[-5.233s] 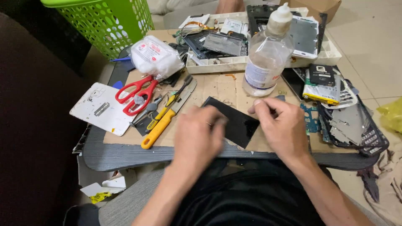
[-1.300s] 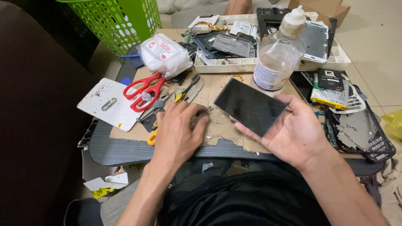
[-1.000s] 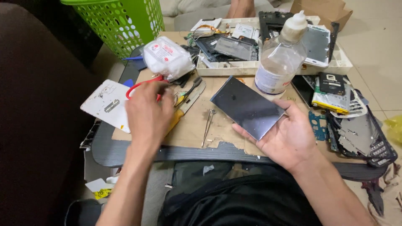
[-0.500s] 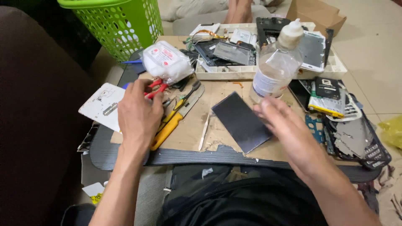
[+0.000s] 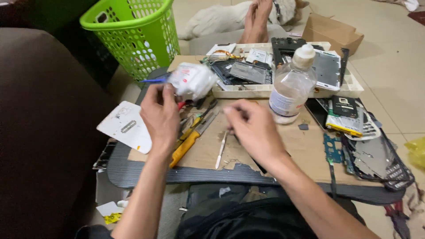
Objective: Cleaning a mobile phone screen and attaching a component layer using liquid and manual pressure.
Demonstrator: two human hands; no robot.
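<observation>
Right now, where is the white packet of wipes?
In the head view, the white packet of wipes is upper left of the work board, gripped by the left hand, between the green basket and the white parts tray.

You're looking down at a pale tiled floor (image 5: pixel 389 62) that fills the view from twelve to three o'clock, evenly lit. At nine o'clock a dark brown sofa (image 5: pixel 40 132) takes up the whole side. A bright green plastic laundry basket (image 5: pixel 133 35) stands at eleven o'clock, next to the sofa. At one o'clock an open cardboard box (image 5: pixel 333 32) rests on the tiles. A white furry animal (image 5: pixel 221 18) lies at twelve o'clock
</observation>
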